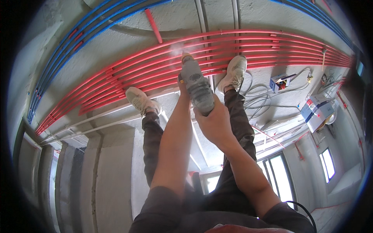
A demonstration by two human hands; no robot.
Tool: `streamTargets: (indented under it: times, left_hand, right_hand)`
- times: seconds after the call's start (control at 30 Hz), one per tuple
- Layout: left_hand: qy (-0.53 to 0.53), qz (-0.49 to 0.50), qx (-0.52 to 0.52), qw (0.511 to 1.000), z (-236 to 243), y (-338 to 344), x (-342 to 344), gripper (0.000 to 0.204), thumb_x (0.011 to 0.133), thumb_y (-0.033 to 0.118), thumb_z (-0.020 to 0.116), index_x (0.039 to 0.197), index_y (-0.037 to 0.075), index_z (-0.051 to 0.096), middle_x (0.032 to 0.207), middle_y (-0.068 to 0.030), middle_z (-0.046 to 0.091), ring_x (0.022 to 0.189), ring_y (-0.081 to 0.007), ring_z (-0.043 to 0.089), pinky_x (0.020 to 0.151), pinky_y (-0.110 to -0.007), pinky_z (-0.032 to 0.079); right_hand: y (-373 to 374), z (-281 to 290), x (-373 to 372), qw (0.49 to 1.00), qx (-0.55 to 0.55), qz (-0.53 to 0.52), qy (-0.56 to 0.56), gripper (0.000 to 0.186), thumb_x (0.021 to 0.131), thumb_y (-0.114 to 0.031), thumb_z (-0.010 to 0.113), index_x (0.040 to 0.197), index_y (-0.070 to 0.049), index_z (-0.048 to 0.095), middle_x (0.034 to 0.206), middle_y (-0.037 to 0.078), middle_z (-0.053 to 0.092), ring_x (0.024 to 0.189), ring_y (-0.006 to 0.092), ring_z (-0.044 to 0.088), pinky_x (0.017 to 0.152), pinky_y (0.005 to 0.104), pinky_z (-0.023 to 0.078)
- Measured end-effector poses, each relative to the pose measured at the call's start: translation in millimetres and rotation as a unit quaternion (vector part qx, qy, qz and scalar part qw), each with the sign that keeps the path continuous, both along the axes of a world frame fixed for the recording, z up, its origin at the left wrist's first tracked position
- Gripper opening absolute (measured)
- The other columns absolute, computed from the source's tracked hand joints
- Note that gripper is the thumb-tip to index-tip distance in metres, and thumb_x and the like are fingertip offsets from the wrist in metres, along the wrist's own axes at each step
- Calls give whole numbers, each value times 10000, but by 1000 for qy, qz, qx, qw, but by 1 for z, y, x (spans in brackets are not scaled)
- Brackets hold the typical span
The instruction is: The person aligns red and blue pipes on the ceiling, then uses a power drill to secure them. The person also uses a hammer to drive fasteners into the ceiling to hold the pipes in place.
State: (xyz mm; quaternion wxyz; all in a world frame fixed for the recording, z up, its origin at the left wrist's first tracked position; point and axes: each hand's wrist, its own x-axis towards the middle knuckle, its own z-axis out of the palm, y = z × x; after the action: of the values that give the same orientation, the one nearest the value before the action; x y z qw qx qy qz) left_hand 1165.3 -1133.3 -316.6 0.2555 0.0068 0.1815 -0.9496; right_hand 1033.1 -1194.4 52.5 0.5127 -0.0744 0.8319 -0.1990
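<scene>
A grey, dust-coated power drill (196, 79), likely a hammer drill, is held in both my hands between my feet. Its narrow front end points away from me, over the red pipes (256, 44). Pale dust hangs around that end, and the bit's contact point cannot be made out. My left hand (183, 86) is closed on the left side near the front, its fingers partly hidden by the body. My right hand (213, 123) wraps round the rear end; the trigger is hidden.
My shoes (142, 100) stand beside the red pipe rows. Blue pipes (326, 17) run farther off. A loose red pipe piece (153, 26) lies beyond the rows. Grey cable coils (254, 97), a small box (280, 82) and a larger carton (315, 110) are at the right.
</scene>
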Motion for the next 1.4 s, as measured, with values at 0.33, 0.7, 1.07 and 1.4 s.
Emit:
streamTargets:
  times: [0.33, 0.7, 1.07, 1.4]
  left_hand:
    - [-140, -35, 89, 986, 11, -2, 3, 648, 979, 597, 484, 1325, 55, 567, 1181, -182, 672, 1023, -367, 688, 899, -523, 589]
    - [-284, -77, 118, 948, 14, -22, 4, 648, 978, 595, 432, 1286, 41, 568, 1130, -203, 675, 975, -403, 692, 862, -555, 593]
    - [-282, -84, 112, 949, 20, -32, -11, 656, 972, 565, 404, 1269, 3, 564, 1103, -240, 682, 939, -435, 695, 840, -567, 601]
    - [-398, -56, 49, 914, -10, -15, -3, 534, 1030, 442, 414, 1267, -7, 579, 1081, -197, 689, 914, -378, 718, 812, -521, 631]
  right_hand:
    - [-14, -3, 1, 999, -5, 34, 11, 370, 860, -175, 765, 1132, 30, 620, 897, 244, 728, 909, 418, 736, 780, 453, 561]
    - [-24, -14, 2, 999, 25, 25, -22, 434, 862, -185, 761, 1218, 21, 625, 943, 211, 746, 920, 360, 754, 818, 426, 568]
    - [-17, -29, -7, 1000, 8, 3, -24, 393, 846, -168, 782, 1161, 20, 640, 950, 180, 744, 906, 297, 749, 817, 406, 561]
    - [-15, -34, -8, 1000, 2, -1, -16, 417, 840, -165, 782, 1192, 9, 642, 978, 175, 747, 943, 298, 749, 837, 398, 555]
